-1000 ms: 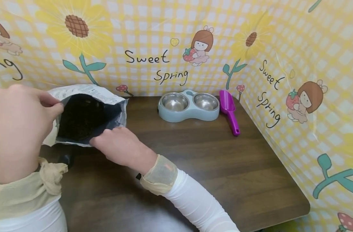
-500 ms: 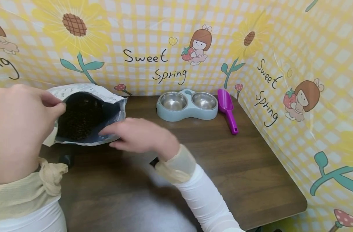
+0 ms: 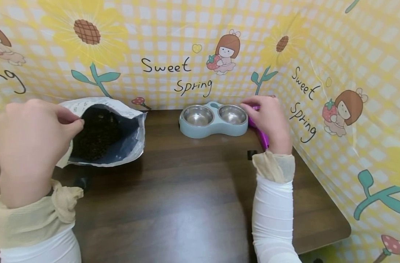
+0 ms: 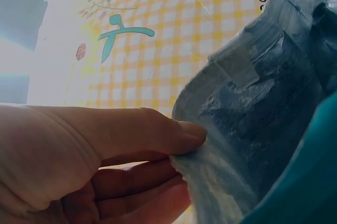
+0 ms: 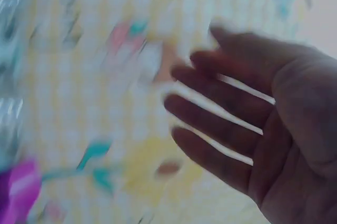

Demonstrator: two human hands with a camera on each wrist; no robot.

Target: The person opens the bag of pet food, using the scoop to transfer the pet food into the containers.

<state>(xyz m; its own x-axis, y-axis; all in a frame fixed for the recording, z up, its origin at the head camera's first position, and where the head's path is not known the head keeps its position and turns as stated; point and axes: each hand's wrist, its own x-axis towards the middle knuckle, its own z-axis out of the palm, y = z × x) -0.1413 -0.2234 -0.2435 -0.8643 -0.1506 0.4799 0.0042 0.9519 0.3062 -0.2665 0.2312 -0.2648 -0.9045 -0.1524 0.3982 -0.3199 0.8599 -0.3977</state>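
My left hand (image 3: 35, 146) pinches the left edge of the mouth of a white bag (image 3: 139, 140) lined with silver foil. In the left wrist view, thumb and fingers grip that bag edge (image 4: 210, 113). Small dark brown pellets (image 3: 95, 140) fill part of the gaping bag. My right hand (image 3: 269, 120) hovers over a purple scoop (image 3: 263, 138) and hides most of it in the head view. Seen from the right wrist, the hand (image 5: 295, 113) has spread, nearly straight fingers with nothing between them; the scoop (image 5: 21, 190) shows at the lower left corner.
A light blue double pet bowl (image 3: 213, 129) with two steel dishes stands at the back of the brown wooden table (image 3: 187, 197), just left of the scoop. Yellow checked cloth (image 3: 173, 33) hangs behind and along the right side. The table's right edge slants toward the front corner.
The right hand has left the bag's front rim and moved right, across the table, to the scoop. My left hand keeps its pinch on the bag, which gapes a little wider.
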